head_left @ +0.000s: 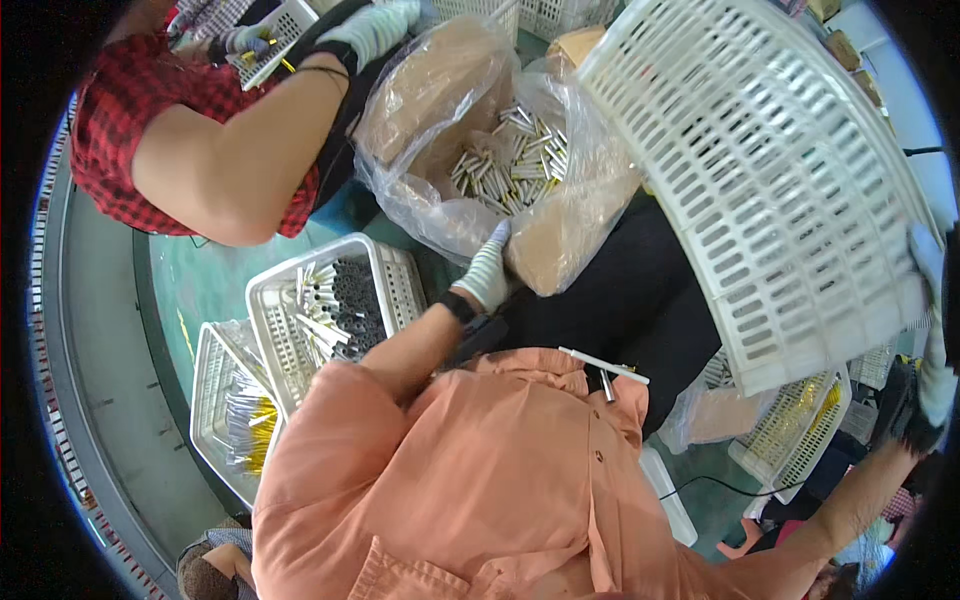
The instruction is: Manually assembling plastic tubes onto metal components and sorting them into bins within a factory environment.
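The left grip (487, 277) is closed on the edge of the clear bag (440, 222), the right grip (934, 340) is curled on the tipped white crate (790, 190) beside it, and little tubes (515, 172) lie in the bag.

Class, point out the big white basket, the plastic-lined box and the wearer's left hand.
Big white basket (752, 182): head view, slotted face.
Plastic-lined box (556, 246): head view, brown flap under plastic.
Left hand (486, 274): head view, back of striped glove.

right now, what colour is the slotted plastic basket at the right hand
White; the slotted plastic basket shows best in the head view.
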